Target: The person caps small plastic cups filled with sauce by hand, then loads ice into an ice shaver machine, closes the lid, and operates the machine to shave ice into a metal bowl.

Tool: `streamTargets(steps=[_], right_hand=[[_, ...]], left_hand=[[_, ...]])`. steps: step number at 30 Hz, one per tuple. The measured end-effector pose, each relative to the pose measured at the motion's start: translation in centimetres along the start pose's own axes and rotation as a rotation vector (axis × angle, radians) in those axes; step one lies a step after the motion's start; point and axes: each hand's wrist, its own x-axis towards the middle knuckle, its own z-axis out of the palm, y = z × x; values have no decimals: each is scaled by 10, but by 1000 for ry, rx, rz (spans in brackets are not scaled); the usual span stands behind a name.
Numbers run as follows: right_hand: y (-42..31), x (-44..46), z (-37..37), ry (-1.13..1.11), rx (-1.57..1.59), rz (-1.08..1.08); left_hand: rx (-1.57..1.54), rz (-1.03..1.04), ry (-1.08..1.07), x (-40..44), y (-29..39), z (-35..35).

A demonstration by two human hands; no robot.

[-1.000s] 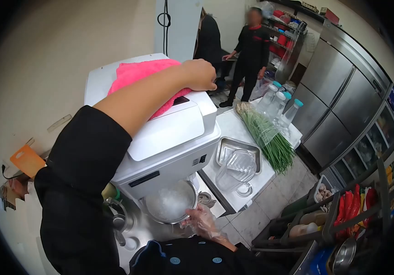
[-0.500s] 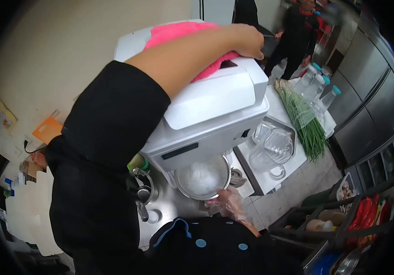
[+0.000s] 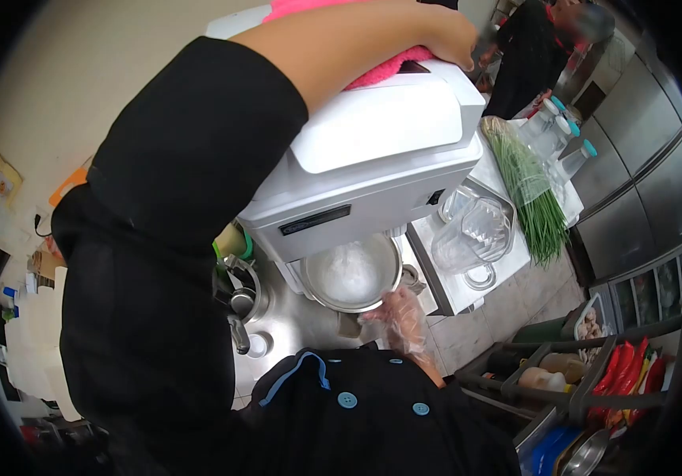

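In front of me stands a white machine (image 3: 388,178) that looks like an ice shaver, with a pink cloth (image 3: 392,70) on top. My left hand (image 3: 446,33) reaches over its top to the far right corner, fingers curled; what they hold, if anything, is hidden. Under the machine's head sits a round metal bowl (image 3: 314,289) with a white, icy heap (image 3: 351,270) in it. My right hand (image 3: 404,319), in a clear plastic glove, is closed at the bowl's near right rim.
Right of the machine, a tray (image 3: 507,208) holds a clear pitcher (image 3: 460,242). Beyond lie long green stalks (image 3: 527,190) and several teal-capped bottles (image 3: 575,161). A co-worker (image 3: 527,55) stands behind. Red peppers (image 3: 622,369) fill a rack at lower right; a metal pot (image 3: 255,297) stands left.
My view has shifted, so the machine and my left arm appear higher and larger. Both hands keep their places, the left on the machine's top and the right at the bowl.
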Motion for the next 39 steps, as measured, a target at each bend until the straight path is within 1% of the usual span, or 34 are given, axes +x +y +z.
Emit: streamTargets(steps=[2,5,8,11,14,16,17,18,22,25,28,32,35,37,39], right_hand=[[-8,-9,13,-48,83,118],[-9,-13,12,-7,-8,214],[-4,-10,3,-88,10,284],[-7,-7,-5,-85,-43,325],[-12,-4,6,101,-125,21],[-12,-5,17,57,-109,-120],[-10,-4,21,38,-93,-193],[-7,-4,21,-16,-72,-159],[7,0,18,-66,122,82],[4,1,16,-121,96,100],[4,1,17,-104,66,122],[6,3,12,-162,89,119],[4,4,16,-129,31,82],[4,3,19,-68,-38,64],[8,3,16,-86,-58,54]], left_hand=[[13,23,5,7,-3,5],[18,12,24,4,-2,3],[26,5,8,8,-2,4],[27,3,23,13,-2,8],[31,13,38,15,-4,7],[47,-8,72,20,-4,10],[50,-14,57,22,-6,12],[54,-11,44,23,-5,12],[53,10,35,28,-5,11],[46,23,25,26,-6,10],[45,24,10,23,-6,8],[49,27,-23,28,-7,6],[-25,-23,77,-18,8,-12],[32,2,30,12,1,2],[58,10,4,27,-7,7]])
